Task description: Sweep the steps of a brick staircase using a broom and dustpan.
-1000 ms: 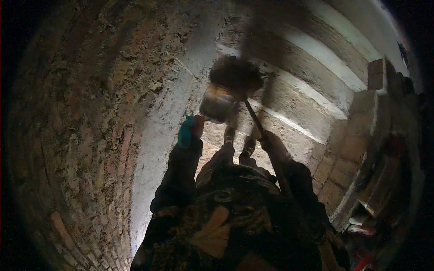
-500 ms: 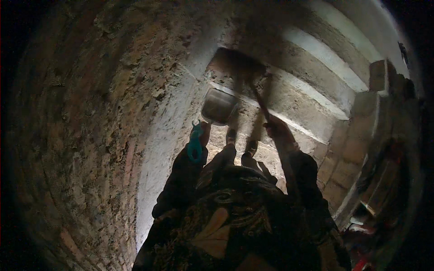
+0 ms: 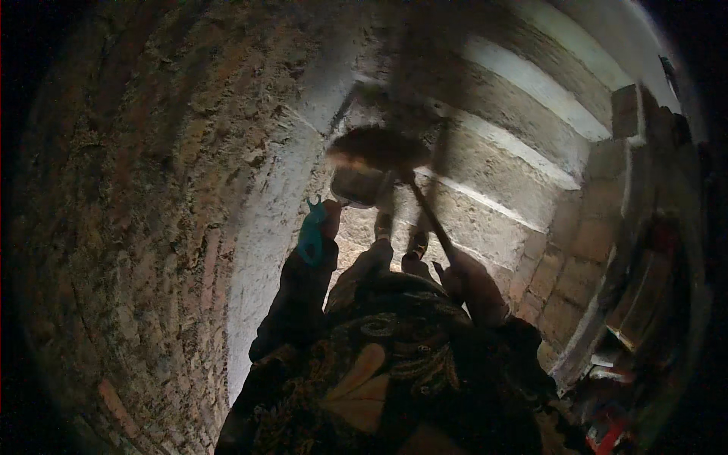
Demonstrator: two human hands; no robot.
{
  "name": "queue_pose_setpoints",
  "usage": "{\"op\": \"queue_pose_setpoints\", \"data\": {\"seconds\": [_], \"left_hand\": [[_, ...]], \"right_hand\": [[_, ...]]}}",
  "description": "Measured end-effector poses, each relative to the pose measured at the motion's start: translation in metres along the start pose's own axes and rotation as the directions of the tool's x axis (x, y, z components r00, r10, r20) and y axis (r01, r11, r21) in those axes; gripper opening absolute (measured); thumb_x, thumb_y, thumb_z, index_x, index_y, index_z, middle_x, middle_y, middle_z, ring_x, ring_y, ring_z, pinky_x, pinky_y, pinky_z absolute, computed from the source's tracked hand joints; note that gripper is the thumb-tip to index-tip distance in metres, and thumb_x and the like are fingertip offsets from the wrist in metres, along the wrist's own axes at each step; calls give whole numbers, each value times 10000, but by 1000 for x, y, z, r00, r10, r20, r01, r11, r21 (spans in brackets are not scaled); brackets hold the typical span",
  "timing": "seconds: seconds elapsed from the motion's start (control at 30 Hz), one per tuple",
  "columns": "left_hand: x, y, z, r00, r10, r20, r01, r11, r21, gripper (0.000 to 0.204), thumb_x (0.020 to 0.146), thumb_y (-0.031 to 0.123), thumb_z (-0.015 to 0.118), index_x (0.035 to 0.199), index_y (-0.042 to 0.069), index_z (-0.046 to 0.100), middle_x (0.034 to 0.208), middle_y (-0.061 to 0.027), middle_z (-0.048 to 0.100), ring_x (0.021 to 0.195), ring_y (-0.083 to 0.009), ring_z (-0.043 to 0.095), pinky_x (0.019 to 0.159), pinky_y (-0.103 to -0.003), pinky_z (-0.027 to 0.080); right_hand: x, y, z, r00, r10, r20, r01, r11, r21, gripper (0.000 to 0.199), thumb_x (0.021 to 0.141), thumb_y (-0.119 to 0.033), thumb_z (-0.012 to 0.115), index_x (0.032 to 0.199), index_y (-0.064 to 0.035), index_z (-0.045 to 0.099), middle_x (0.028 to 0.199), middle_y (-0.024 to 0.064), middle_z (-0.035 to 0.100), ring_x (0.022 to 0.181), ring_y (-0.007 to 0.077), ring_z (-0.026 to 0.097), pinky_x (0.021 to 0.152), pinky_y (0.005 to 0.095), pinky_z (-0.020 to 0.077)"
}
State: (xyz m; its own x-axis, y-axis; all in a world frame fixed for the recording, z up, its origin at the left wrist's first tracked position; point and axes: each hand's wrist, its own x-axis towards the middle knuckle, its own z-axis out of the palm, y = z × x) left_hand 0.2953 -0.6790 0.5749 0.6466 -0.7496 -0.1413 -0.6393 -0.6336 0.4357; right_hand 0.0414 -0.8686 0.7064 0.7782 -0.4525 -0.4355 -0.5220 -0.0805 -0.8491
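Observation:
My right hand (image 3: 476, 287) is closed round the thin handle (image 3: 432, 214) of a broom. Blurred by motion, the dark broom head (image 3: 377, 148) lies across the far part of a grey dustpan (image 3: 356, 187) and hides it. My left hand (image 3: 331, 220) is closed at the near end of the dustpan, to the left of my feet. Beside that hand and wrist is a teal plastic piece (image 3: 310, 236) with a small forked tip; how it joins the dustpan or the hand cannot be told.
Pale-edged steps (image 3: 523, 144) rise beyond and to the right. A rough wall (image 3: 174, 197) runs along my left, with a brick wall (image 3: 580, 258) at the right. My feet (image 3: 417, 244) are on a step. Something red (image 3: 609, 431) shows at the lower right in the dark.
The broom head has come toward me from the step above and now overlaps the dustpan. My right hand has drawn back toward my body. The left hand still holds the dustpan.

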Motion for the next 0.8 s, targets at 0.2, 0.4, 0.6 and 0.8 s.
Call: {"op": "queue_pose_setpoints", "data": {"seconds": [0.2, 0.4, 0.6, 0.8], "left_hand": [[27, -90, 87, 998, -66, -8, 67, 995, 80, 153, 813, 163, 417, 915, 70, 483, 879, -85, 499, 765, -175, 491, 717, -304, 409], [28, -128, 121, 899, 124, -420, -165, 984, -61, 184, 780, 241, 535, 894, 101, 505, 651, -31, 513, 509, -131, 481, 419, -283, 418], [28, -105, 108, 910, -368, 193, 166, -103, -981, 194, 769, 288, 551, 749, 96, 531, 522, -24, 477, 370, -123, 427, 318, -258, 376], [17, -68, 73, 913, -406, 36, 337, 702, -628, 231, 760, 297, 560, 704, 78, 510, 483, -22, 444, 358, -127, 422, 310, -266, 375]], "right_hand": [[69, 93, -19, 977, 159, 145, -204, 470, 859, 344, 762, -135, 529, 1082, -46, 442, 802, 108, 551, 578, 167, 509, 495, 258, 415], [65, 153, 26, 940, 266, 215, -320, 462, 827, 276, 792, -215, 522, 1002, -37, 499, 737, 70, 532, 560, 95, 467, 479, 210, 378], [3, 121, 37, 965, 137, 225, -262, 603, 754, 279, 809, -253, 510, 939, -8, 547, 825, 55, 563, 749, 105, 506, 647, 236, 418], [-51, 74, -3, 948, 303, 101, -318, 865, 389, 296, 782, -139, 534, 1046, -12, 492, 852, 34, 541, 720, 101, 491, 641, 216, 409]]}}
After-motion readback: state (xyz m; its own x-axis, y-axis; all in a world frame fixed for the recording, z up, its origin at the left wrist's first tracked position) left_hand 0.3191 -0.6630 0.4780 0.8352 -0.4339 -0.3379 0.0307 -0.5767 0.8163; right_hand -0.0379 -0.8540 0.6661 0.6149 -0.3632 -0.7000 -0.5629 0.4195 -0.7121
